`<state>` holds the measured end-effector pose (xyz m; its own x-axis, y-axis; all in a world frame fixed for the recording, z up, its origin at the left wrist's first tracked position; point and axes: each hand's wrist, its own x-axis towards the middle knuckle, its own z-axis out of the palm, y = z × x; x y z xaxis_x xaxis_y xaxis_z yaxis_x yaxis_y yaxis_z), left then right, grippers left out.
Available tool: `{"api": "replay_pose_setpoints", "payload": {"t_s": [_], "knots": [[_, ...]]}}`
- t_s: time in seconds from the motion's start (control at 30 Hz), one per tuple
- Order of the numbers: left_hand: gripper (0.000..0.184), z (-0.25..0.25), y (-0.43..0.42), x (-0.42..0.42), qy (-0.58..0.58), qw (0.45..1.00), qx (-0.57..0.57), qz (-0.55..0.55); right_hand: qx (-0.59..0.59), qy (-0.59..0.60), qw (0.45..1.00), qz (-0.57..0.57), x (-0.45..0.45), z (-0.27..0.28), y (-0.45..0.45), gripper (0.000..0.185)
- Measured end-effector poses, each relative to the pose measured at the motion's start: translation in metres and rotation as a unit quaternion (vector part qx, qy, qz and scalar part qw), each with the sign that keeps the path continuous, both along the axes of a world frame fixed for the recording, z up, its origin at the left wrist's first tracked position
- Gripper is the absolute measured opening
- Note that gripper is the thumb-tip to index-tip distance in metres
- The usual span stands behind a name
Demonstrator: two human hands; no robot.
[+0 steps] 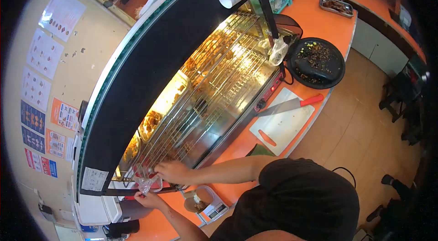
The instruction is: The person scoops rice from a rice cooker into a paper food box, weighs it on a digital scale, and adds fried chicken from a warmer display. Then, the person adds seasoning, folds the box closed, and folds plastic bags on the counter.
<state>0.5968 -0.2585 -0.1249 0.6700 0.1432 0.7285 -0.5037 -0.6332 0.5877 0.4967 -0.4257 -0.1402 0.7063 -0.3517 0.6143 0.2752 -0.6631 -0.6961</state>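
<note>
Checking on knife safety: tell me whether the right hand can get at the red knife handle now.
Probably yes: nothing covers the red knife handle, but the right hand is at the clear plastic bag and would likely have to leave it first.

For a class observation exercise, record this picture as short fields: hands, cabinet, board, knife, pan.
Left hand: pinching the clear plastic bag
Right hand: beside the bag, grip unclear
Cabinet: lit, food inside
Cutting board: white, on the orange counter
Knife: red-handled, lying across the board
Pan: black, holding dark bits
</note>
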Motion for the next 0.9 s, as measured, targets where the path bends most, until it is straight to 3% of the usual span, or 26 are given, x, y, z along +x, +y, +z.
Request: {"api": "replay_pose_setpoints", "payload": {"t_s": [0.1,0.2,0.33,0.4,0.43,0.5,0.53,0.63,0.73,0.8,0.83,0.9], "knots": [[0.020,-0.005,0.010,0.008,-0.034,0.999,0.004,-0.008,0.044,0.065,0.994,0.081,0.010,0.012,0.017,0.027],[0.010,-0.004,0.015,0.005,-0.063,0.998,0.013,0.000,0.043,0.045,0.993,0.105,0.034,0.003,0.038,0.031],[0.012,-0.004,0.028,-0.005,-0.044,0.998,-0.027,-0.041,0.065,0.061,0.984,0.151,0.045,0.010,0.052,0.031],[0.013,-0.010,0.039,-0.004,-0.044,0.997,0.020,-0.052,0.099,0.116,0.950,0.271,0.059,0.003,0.060,0.036],[0.013,-0.008,0.038,-0.009,-0.044,0.997,0.023,-0.052,0.101,0.115,0.950,0.272,0.060,0.000,0.061,0.036],[0.016,-0.005,0.033,-0.028,0.002,0.998,0.007,-0.069,0.018,-0.129,0.960,0.248,0.055,-0.007,0.061,0.047],[0.016,-0.007,0.034,-0.030,0.003,0.998,0.008,-0.069,0.020,-0.129,0.960,0.248,0.046,-0.003,0.056,0.047],[0.028,-0.019,0.040,-0.034,0.019,0.989,-0.075,-0.128,0.019,0.093,0.926,0.365,0.036,0.001,0.043,0.055],[0.039,-0.042,0.067,-0.032,0.013,0.984,-0.129,-0.121,0.027,0.154,0.915,0.371,0.065,-0.038,0.052,0.054],[0.045,-0.067,0.104,-0.018,0.020,0.998,0.044,-0.045,0.087,0.098,0.907,0.399,0.058,-0.052,0.051,0.056],[0.045,-0.087,0.130,-0.010,0.021,0.998,0.045,-0.045,0.101,0.129,0.912,0.377,0.049,-0.060,0.051,0.055],[0.049,-0.124,0.165,0.006,0.227,0.960,0.103,-0.129,0.124,0.155,0.927,0.317,0.019,-0.081,0.044,0.053]]}}
